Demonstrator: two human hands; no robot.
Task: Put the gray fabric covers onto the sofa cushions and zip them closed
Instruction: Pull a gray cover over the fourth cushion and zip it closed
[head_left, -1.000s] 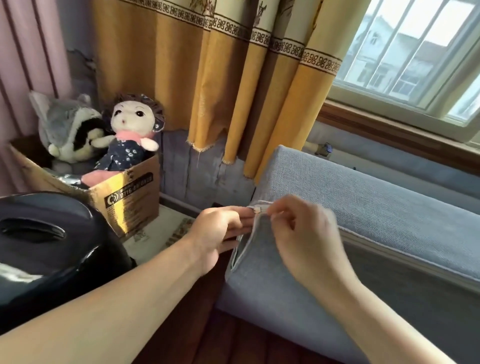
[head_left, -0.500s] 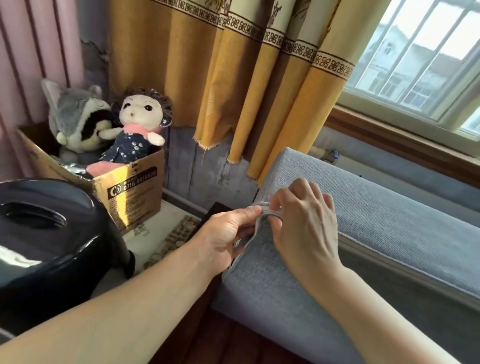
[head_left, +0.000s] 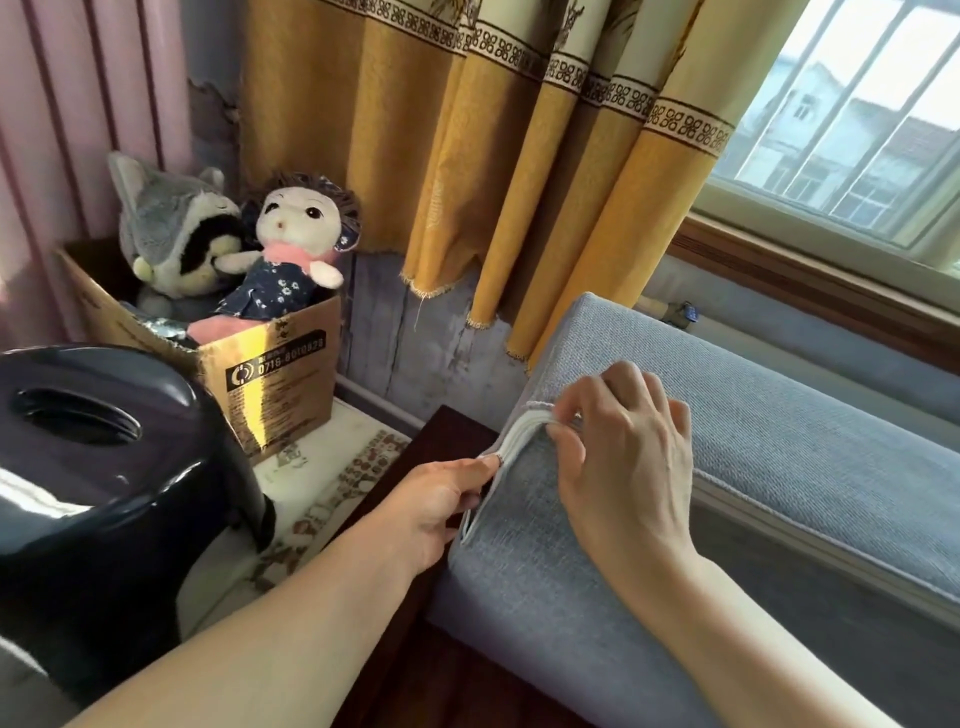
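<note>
1. Currently, the gray fabric cover (head_left: 769, 467) encloses the sofa cushion (head_left: 519, 434), which lies along the right side of the scene under the window (head_left: 852, 130). Only a sliver of pale filling shows, at the cushion's near-left corner, where the cover's opening gapes.
2. Left hand (head_left: 436, 504): its thumb and forefinger pinch a point on the seam at the left end of the cushion, just below the open corner. This point is probably the zipper pull, but it is too small to confirm.
3. Right hand (head_left: 623, 457): it lies on top of the cushion with its fingers curled over the corner, gripping the cover's edge and pressing it down against the filling.
4. Step in hand, as judged: closing the zipper round the corner of an already fitted cover. The long seam running off to the right appears closed.
5. Next move, as judged: hold the two cover edges together with the right hand, keep the filling tucked clear of the teeth, then draw the pull along the remaining open stretch with a steady pull.
6. Surroundings: a cardboard box (head_left: 270, 384) holding a rag doll (head_left: 291, 249) and a gray plush animal (head_left: 166, 228) stands far left; a yellow curtain (head_left: 493, 182) hangs behind the cushion.
</note>
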